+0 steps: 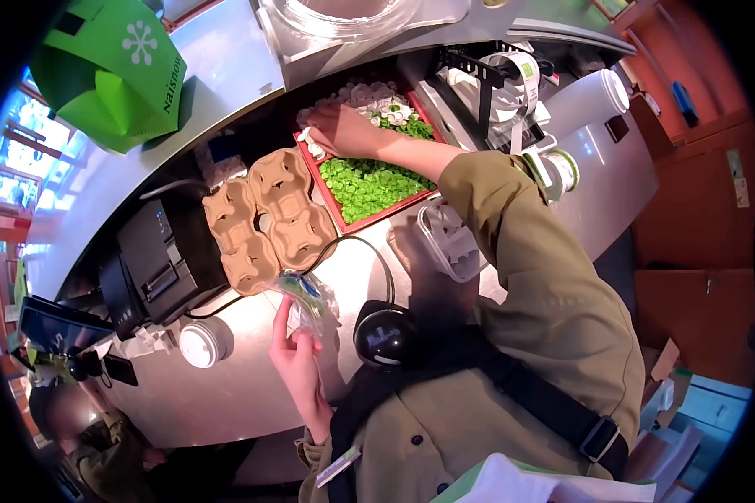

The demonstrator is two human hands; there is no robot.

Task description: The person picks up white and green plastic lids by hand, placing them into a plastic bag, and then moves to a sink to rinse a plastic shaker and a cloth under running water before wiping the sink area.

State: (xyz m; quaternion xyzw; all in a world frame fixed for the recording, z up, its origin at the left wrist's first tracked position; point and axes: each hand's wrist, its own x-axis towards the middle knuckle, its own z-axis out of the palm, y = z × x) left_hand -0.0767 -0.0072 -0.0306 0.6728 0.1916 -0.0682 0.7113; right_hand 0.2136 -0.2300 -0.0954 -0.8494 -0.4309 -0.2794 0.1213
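My left hand (298,360) is pinched shut on a small clear plastic bag (309,303), which has some blue and green showing in it. Across the counter, my right hand (341,132) reaches down into a red-rimmed tray (350,228). Its fingers are curled at the tray's left edge among small white pieces (315,149); their tips are partly hidden, so what they hold cannot be made out. Small bright green pieces (373,186) fill the near part of the tray, and more white ones (386,102) lie at the back.
Left of the tray lies a cardboard cup carrier (268,220), beside a black printer (164,256). A lidded cup (203,344), a black round device (386,333) and a clear plastic container (450,243) stand nearer. A green box (113,71) sits on the upper ledge. Another person (101,444) is at lower left.
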